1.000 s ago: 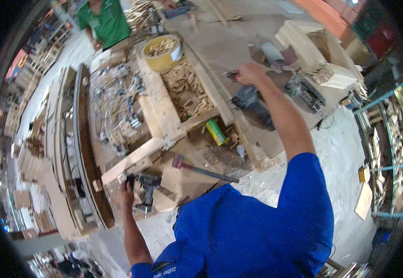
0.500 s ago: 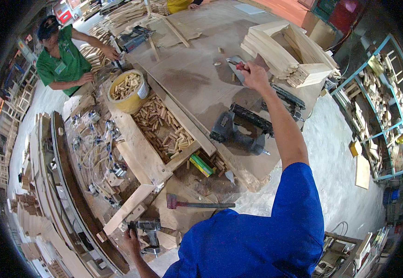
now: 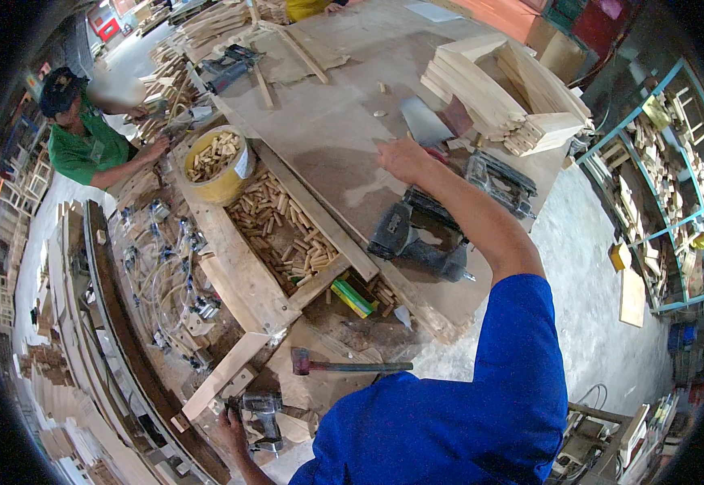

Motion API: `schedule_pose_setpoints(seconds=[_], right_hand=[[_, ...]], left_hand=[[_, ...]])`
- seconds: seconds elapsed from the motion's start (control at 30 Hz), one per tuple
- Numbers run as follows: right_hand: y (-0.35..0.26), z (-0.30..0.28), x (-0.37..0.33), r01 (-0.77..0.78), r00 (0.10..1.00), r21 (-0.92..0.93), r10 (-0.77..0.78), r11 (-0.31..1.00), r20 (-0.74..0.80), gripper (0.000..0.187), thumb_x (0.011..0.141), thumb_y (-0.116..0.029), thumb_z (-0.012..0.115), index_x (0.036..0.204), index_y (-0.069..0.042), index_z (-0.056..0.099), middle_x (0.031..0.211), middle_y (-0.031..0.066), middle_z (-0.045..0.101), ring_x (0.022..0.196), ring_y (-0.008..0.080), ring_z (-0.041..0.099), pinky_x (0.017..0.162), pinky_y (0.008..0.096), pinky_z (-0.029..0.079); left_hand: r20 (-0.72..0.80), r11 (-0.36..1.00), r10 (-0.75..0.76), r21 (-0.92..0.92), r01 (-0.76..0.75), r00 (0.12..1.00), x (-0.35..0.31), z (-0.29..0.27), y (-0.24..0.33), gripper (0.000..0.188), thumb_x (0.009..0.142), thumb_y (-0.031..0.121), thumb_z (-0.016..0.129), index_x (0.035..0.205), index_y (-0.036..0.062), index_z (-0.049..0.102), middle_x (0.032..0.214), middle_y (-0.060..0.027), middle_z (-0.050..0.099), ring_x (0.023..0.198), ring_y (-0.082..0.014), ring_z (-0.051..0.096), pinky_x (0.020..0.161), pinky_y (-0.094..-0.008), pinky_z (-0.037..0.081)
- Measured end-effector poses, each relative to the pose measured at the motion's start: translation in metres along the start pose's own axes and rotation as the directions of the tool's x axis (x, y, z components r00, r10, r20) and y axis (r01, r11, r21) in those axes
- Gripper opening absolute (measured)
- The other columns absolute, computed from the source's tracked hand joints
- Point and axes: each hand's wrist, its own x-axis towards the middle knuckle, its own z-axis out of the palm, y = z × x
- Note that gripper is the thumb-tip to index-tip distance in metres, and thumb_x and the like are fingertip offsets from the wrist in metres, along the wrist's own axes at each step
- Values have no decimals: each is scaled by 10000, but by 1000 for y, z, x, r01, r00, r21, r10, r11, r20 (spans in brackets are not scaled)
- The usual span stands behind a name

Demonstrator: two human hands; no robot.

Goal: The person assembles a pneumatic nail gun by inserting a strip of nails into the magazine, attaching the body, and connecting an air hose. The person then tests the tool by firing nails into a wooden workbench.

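Observation:
My left hand (image 3: 232, 430) is closed at the left end of a black and grey nail gun (image 3: 264, 414), beside a pale wooden board (image 3: 226, 378). Its fingers are partly hidden. Over the large table, my right hand (image 3: 407, 160) has curled fingers; what they hold, if anything, does not show. Just behind that hand lies a red-handled tool (image 3: 436, 154), partly covered, near a grey sheet-like piece (image 3: 426, 121). More black nail guns (image 3: 416, 234) lie under my right forearm. A mallet (image 3: 344, 366) with a dark red head rests in front of me.
A yellow bucket (image 3: 221, 166) of wooden dowels stands beside a wooden tray (image 3: 340, 269) holding loose dowels. Stacked wooden frames (image 3: 489, 89) occupy the table's far right. Thin hoses and fittings (image 3: 170, 259) lie to the left. A person in a green shirt (image 3: 85, 149) works at the far left.
My right hand has moved left and slightly nearer, away from the red-handled tool it held, which now lies on the table. My left hand stays at the nail gun. The green-shirted person has leaned left.

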Motion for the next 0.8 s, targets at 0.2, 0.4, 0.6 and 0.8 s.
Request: schedule_pose_setpoints(seconds=[0.2,0.4,0.6,0.8], right_hand=[[2,6,17,216,973,-64,-209,974,101,188,878,-90,624,974,5,755,982,204,751,929,379,756,757,506,628],[-16,-14,20,-101,979,327,153,940,-136,174,895,-134,632,957,6,714,897,200,751,788,379,738,688,478,614],[-35,-48,-9,-91,795,975,575,-203,194,145,1018,-165,612,1037,-22,597,871,90,697,747,182,698,598,320,582],[-110,-91,-46,80,870,985,493,-152,6,95,1036,-113,647,1042,-38,589,892,66,698,763,130,682,611,294,586]], left_hand=[[-7,998,-12,-69,11,1000,1,1,-7,383,1062,269,555,1244,-44,680,1094,-226,743,1005,-369,704,909,-463,526],[-61,998,26,-55,-29,998,-12,-11,-15,361,1052,249,581,1242,-39,687,1053,-203,739,906,-316,693,814,-443,535],[17,979,-14,-203,18,1000,-6,-14,-10,318,1049,257,625,1187,-16,715,870,-59,699,763,-139,598,672,-326,484],[4,986,9,-167,-8,1000,-35,-15,-23,270,1037,227,635,1141,-15,695,823,-84,707,724,-159,603,678,-352,496]])
